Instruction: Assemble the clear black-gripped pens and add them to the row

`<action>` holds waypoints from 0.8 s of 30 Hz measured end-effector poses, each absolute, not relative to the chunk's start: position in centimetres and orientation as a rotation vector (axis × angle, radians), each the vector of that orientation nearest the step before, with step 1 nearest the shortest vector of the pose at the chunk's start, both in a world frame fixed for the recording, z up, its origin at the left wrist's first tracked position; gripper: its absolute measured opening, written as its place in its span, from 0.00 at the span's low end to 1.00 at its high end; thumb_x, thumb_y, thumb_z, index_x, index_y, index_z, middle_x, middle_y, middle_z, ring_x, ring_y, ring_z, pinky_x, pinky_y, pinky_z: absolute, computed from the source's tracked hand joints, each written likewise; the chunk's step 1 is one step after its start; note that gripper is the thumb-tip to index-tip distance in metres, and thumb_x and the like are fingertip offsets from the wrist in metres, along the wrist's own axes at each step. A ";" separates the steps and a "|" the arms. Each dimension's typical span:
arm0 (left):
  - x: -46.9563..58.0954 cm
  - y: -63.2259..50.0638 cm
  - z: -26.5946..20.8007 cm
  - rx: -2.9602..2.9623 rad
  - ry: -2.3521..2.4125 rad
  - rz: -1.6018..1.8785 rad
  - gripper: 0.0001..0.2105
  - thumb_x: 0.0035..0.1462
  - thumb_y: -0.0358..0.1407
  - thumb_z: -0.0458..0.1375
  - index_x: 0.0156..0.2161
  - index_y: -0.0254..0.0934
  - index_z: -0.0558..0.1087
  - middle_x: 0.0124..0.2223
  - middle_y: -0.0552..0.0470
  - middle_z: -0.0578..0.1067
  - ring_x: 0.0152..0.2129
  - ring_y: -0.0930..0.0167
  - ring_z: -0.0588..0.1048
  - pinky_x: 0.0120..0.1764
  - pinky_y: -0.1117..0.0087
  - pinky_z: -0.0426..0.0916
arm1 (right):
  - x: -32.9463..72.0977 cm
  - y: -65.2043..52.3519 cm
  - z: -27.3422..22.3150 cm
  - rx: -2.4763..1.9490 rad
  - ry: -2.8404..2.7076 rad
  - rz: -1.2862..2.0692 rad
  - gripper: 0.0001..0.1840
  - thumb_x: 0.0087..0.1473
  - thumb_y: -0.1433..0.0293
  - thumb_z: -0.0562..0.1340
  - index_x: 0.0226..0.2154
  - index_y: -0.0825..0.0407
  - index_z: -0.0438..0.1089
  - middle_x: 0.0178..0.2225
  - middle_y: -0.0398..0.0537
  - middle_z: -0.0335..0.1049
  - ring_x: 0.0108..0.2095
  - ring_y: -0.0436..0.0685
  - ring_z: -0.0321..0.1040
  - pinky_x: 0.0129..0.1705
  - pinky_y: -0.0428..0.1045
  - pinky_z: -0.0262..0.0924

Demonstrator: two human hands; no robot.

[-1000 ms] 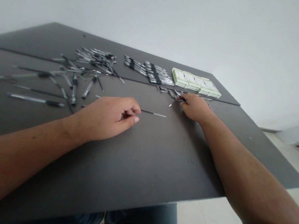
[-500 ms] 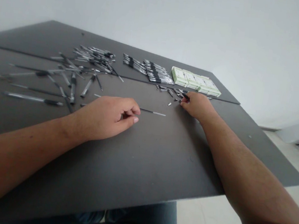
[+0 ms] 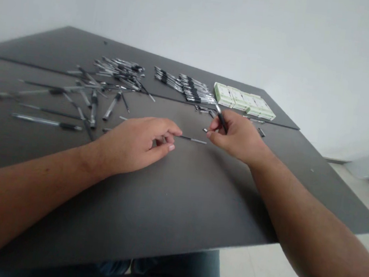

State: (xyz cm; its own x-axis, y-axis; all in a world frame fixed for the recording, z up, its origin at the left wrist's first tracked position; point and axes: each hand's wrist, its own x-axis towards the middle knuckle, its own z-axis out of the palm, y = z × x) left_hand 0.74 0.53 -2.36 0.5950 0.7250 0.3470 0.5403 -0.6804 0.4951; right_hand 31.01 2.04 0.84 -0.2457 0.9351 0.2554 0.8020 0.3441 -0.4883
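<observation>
My right hand (image 3: 238,135) is closed around a pen barrel (image 3: 220,116) with a black grip, its clear end pointing up and away. A small part (image 3: 205,130) shows by the right fingertips; whether they touch it I cannot tell. My left hand (image 3: 143,145) hovers low over the table, fingers loosely curled and apart from the thumb, with nothing visible in them. Just beyond the left fingertips a thin pen refill (image 3: 194,139) lies on the table, partly hidden by that hand.
Loose pen barrels and refills (image 3: 91,105) are scattered at left, below a heap of pens (image 3: 120,71). Neat rows of pens (image 3: 195,89) lie farther back, beside green-and-white boxes (image 3: 242,99). Several small pen parts (image 3: 204,109) lie before the rows on the dark table (image 3: 169,212).
My right hand has come up and toward the left hand from the small parts, and the pen barrel in it now shows. The left hand's fingers have opened slightly.
</observation>
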 end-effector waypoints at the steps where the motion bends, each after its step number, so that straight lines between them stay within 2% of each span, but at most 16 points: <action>1: 0.8 0.5 -2.4 2.489 0.997 0.776 0.18 0.69 0.41 0.60 0.60 0.41 0.78 0.49 0.47 0.87 0.40 0.65 0.85 0.47 0.64 0.78 | 30.1 1.2 0.6 -1.434 -2.152 0.450 0.09 0.52 0.64 0.70 0.37 0.48 0.74 0.31 0.42 0.76 0.31 0.55 0.69 0.36 0.50 0.60; 4: 0.9 0.3 -2.5 2.549 0.885 0.770 0.17 0.70 0.38 0.59 0.61 0.43 0.78 0.52 0.48 0.86 0.43 0.66 0.85 0.51 0.64 0.77 | 27.7 -0.9 0.1 -1.287 -2.193 0.687 0.09 0.53 0.64 0.70 0.37 0.47 0.73 0.30 0.39 0.73 0.30 0.53 0.67 0.34 0.48 0.59; 8: 1.4 -0.4 -1.8 2.637 0.780 0.710 0.12 0.72 0.36 0.57 0.54 0.43 0.81 0.49 0.49 0.86 0.47 0.64 0.84 0.55 0.64 0.75 | 26.1 -2.6 0.1 -1.246 -2.123 0.840 0.09 0.53 0.65 0.70 0.36 0.46 0.70 0.29 0.38 0.69 0.29 0.52 0.65 0.31 0.48 0.57; 13: 1.5 -1.0 -1.1 2.649 0.835 0.722 0.09 0.71 0.37 0.58 0.48 0.42 0.81 0.43 0.50 0.86 0.43 0.64 0.84 0.51 0.64 0.75 | 26.0 -2.8 0.0 -1.191 -2.070 0.950 0.10 0.56 0.65 0.70 0.37 0.46 0.68 0.29 0.37 0.67 0.28 0.51 0.62 0.30 0.48 0.57; 17: 1.0 -0.5 -1.5 2.493 0.978 0.825 0.08 0.69 0.41 0.60 0.46 0.42 0.80 0.41 0.50 0.86 0.38 0.65 0.84 0.43 0.64 0.77 | 27.2 -2.2 0.3 -1.138 -2.191 0.749 0.12 0.62 0.60 0.69 0.43 0.48 0.71 0.37 0.44 0.74 0.34 0.55 0.68 0.37 0.50 0.62; 19: 0.7 0.1 -1.8 2.328 1.072 0.905 0.09 0.69 0.42 0.60 0.47 0.42 0.79 0.40 0.50 0.86 0.36 0.65 0.85 0.41 0.64 0.78 | 27.9 -1.6 0.4 -1.121 -2.237 0.590 0.13 0.66 0.58 0.66 0.45 0.49 0.72 0.40 0.48 0.77 0.38 0.57 0.71 0.43 0.52 0.64; 22: 0.5 1.1 -2.1 2.067 1.151 0.965 0.08 0.71 0.42 0.58 0.48 0.42 0.76 0.39 0.49 0.86 0.32 0.66 0.85 0.36 0.64 0.80 | 28.7 -0.8 0.3 -1.146 -2.276 0.427 0.13 0.73 0.61 0.58 0.46 0.51 0.76 0.41 0.50 0.80 0.42 0.60 0.74 0.48 0.54 0.66; 24: 0.5 1.5 -2.1 1.939 1.155 0.996 0.07 0.71 0.41 0.57 0.47 0.42 0.75 0.39 0.48 0.86 0.30 0.67 0.84 0.35 0.64 0.81 | 29.0 -0.4 0.1 -1.165 -2.318 0.341 0.16 0.74 0.63 0.56 0.46 0.51 0.78 0.43 0.52 0.82 0.44 0.60 0.76 0.50 0.54 0.66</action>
